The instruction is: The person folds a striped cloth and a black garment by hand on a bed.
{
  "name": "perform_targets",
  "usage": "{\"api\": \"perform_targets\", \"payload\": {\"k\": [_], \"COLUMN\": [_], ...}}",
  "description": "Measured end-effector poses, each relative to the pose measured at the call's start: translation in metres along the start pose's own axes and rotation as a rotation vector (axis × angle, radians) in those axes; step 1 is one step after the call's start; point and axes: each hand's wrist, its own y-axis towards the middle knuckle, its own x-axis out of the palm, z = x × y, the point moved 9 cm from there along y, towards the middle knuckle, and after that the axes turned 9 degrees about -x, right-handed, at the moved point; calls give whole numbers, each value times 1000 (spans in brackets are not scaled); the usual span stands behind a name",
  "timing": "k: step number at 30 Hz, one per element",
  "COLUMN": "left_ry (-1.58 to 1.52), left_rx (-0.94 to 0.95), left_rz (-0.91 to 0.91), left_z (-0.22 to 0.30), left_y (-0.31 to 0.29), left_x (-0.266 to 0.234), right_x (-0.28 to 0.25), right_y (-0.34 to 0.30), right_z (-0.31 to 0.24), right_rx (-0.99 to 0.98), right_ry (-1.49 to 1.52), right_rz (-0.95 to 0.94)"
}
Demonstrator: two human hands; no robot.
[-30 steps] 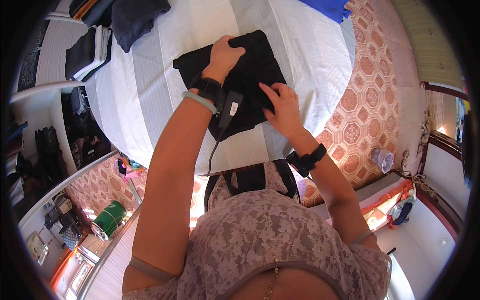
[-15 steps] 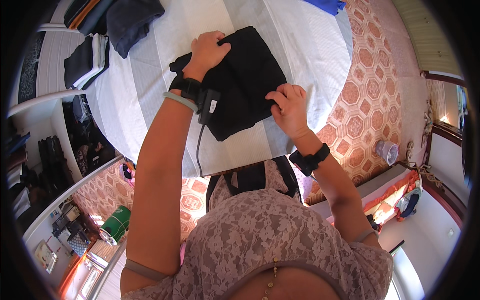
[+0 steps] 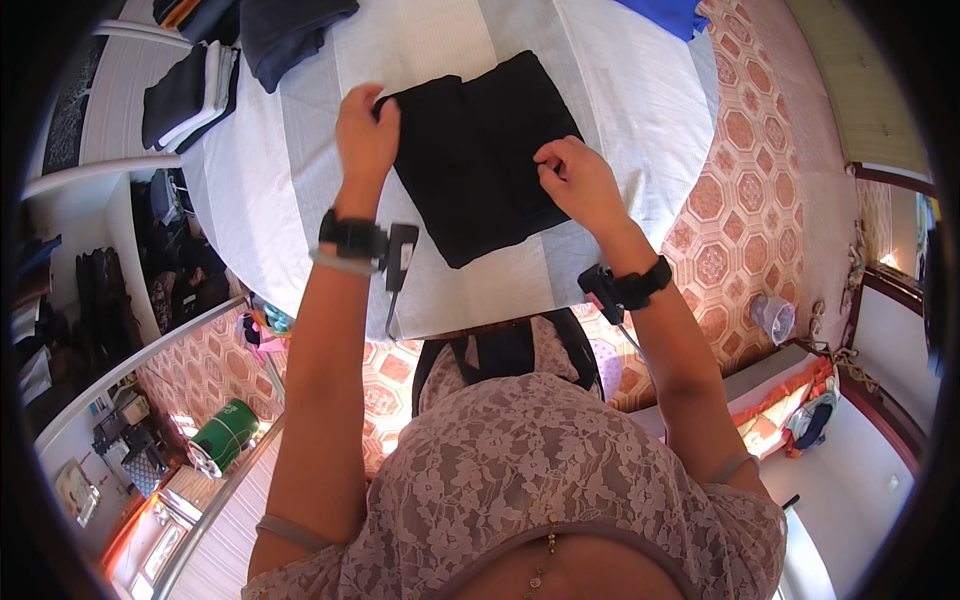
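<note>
A black folded garment (image 3: 480,150) lies as a flat, roughly rectangular bundle on the table, with a fold line running down its middle. At its far left corner, my left hand (image 3: 366,140) is closed, thumb and forefinger pinching the edge. My right hand (image 3: 588,180) rests on the right side, its fingers curled and closed on the cloth there. The fingertips of this hand are partly hidden. Both wrists carry black straps with small box-shaped devices and cables.
The round table has a pale striped cloth (image 3: 290,190). At the far left are a folded dark and white clothes stack (image 3: 190,100) and a dark grey folded garment (image 3: 290,35). Blue cloth (image 3: 665,15) lies at the far right edge. Shelves with clothes (image 3: 100,290) stand left.
My left hand has shifted left, from the garment's far middle to its far left corner, and the left side now lies straighter. My right hand has slid slightly inward over the cloth.
</note>
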Motion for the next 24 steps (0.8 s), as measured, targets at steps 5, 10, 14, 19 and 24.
{"api": "perform_targets", "payload": {"k": [5,10,14,19,24], "left_ry": [29,168,325,392,397], "left_rx": [-513,83,246,280,152], "left_rz": [-221,-290,-451,-405,-329], "left_z": [-85,39,77,57,49], "left_y": [-78,-128,-168,-170,-172], "left_x": [-18,0,31,41,18], "right_x": [32,53,57,31,23], "right_y": [21,37,47,58,53], "right_z": [-34,-23,-26,3,-29], "right_rx": [-137,5,-4,-67,-110], "right_ry": [-451,-750,-793,-460,-458], "right_rz": [44,-135,-187,-79,51]}}
